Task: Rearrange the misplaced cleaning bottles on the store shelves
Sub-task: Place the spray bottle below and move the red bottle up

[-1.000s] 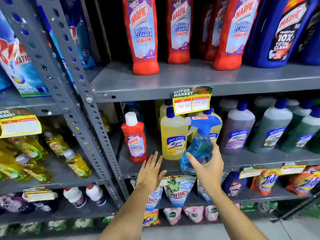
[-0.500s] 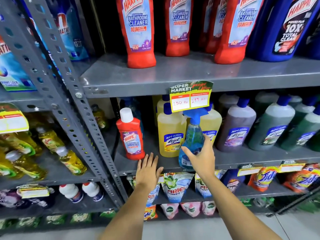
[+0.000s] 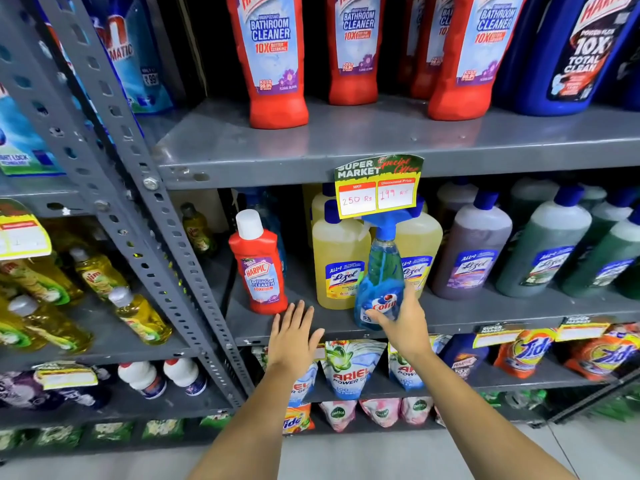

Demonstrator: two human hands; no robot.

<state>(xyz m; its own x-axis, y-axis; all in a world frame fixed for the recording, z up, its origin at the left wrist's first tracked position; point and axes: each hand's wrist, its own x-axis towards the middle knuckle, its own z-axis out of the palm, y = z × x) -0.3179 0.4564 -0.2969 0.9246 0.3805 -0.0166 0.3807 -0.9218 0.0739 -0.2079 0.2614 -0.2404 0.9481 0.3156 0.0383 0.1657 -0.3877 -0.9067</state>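
My right hand [image 3: 403,322] grips the lower body of a blue Colin spray bottle [image 3: 381,275], which stands upright at the front edge of the middle shelf [image 3: 485,311], in front of two yellow Lizol bottles [image 3: 341,258]. Its blue trigger head sits just under a yellow price tag [image 3: 377,188]. My left hand [image 3: 294,336] is flat with fingers spread, holding nothing, just below a small red Harpic bottle [image 3: 259,268] standing alone on the same shelf. Large red Harpic bathroom cleaner bottles [image 3: 273,60] line the upper shelf.
Purple and green Lizol bottles [image 3: 474,251] fill the middle shelf to the right. A slotted grey upright [image 3: 145,209] divides this bay from the left one, which holds yellow Vim bottles [image 3: 100,275]. Ariel pouches [image 3: 349,368] and Tide packs [image 3: 526,351] sit below.
The spray bottle has moved back and left onto the shelf edge, in front of the yellow bottles. My left hand has edged up toward the small red bottle. The view has come closer.
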